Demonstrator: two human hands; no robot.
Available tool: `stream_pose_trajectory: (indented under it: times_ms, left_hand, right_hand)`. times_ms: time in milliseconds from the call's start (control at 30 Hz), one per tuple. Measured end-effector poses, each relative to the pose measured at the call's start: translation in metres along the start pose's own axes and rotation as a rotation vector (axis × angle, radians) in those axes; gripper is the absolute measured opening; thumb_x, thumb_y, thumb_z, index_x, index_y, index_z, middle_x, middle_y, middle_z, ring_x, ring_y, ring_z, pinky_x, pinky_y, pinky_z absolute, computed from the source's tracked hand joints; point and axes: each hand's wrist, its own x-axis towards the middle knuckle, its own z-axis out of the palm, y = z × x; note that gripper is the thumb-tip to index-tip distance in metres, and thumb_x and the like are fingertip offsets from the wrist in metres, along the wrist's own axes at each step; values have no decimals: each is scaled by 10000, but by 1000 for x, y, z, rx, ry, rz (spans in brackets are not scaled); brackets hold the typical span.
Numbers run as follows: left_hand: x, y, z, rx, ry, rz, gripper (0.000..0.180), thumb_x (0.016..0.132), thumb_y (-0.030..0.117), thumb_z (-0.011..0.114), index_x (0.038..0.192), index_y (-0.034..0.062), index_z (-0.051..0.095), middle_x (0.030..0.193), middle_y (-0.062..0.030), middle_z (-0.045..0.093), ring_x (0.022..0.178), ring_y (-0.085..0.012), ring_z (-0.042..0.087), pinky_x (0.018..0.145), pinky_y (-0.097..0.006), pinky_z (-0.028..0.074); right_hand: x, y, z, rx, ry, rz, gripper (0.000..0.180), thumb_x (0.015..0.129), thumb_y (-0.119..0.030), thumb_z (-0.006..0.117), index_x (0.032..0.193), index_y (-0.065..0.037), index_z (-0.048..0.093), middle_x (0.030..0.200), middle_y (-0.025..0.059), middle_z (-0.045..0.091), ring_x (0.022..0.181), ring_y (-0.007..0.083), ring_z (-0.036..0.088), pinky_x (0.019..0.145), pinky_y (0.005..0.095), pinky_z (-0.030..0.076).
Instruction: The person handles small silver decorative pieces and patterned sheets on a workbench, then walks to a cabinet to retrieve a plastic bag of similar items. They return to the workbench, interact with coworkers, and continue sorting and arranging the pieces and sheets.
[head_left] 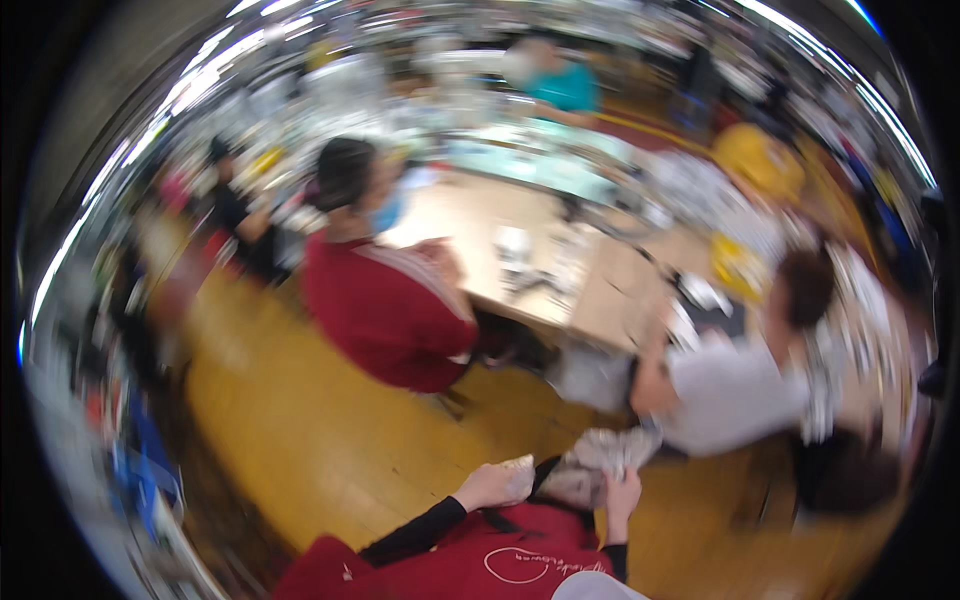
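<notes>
Crumpled pale cloth (605,455) sits low in the view, just above the person's red apron (480,560), and both hands are on it. Whole frame is motion-blurred, so fine detail is lost.

Largest to smallest, all placed against that cloth:

- Wooden floor (300,420), yellow-brown, spreads to the left and above-left of the cloth.
- Long light worktop (480,230) lies well above the cloth, with blurred small items scattered on it; what they are cannot be told.
- Seated person in a dark red top (385,310) is above-left of the cloth, well apart, back toward the camera, facing the worktop.
- Seated person in a white top (735,395) is just right and slightly above the cloth, leaning toward the worktop; their arm comes near the cloth's upper edge.
- Person in a teal top (565,85) is far above the cloth, on the far side of the worktop.
- Red apron, just below the cloth, with a black strap (545,472) running up toward it.
- Left hand (495,485), black sleeve, is at the cloth's left edge, fingers curled in a narrow, closed grip on the fabric edge.
- Right hand (622,492) is under the cloth's lower right, fingers pointing up into the fabric; it touches the cloth, but with the blur I cannot tell how tight that grip is.
</notes>
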Motion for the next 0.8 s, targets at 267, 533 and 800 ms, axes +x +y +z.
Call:
stream_pose_trajectory:
  times_ms: [267, 533, 800]
  left_hand:
    - [37, 76, 66, 44, -158, 99, 520, 697, 477, 710, 1027, 77, 668, 813, -200, 686, 755, -381, 667, 700, -452, 543]
    - [91, 243, 189, 341, -453, 528, 534, 802, 647, 532, 927, 151, 684, 832, -143, 704, 738, -346, 682, 672, -433, 549]
    - [118, 429, 338, 347, -637, 536, 565, 769, 624, 595, 975, 111, 710, 919, -161, 705, 828, -345, 677, 708, -428, 531]
  right_hand:
    - [-89, 113, -113, 70, 472, 257, 471, 717, -384, 783, 990, -16, 675, 871, 189, 684, 842, 337, 666, 721, 405, 508]
    - [-245, 270, -200, 128, 686, 599, 612, 693, -436, 796, 1046, 44, 655, 984, 230, 683, 922, 370, 657, 817, 421, 504]
    - [-319, 411, -343, 756, 953, 727, 375, 802, -123, 718, 1113, 54, 605, 954, 109, 656, 843, 171, 596, 757, 326, 483]
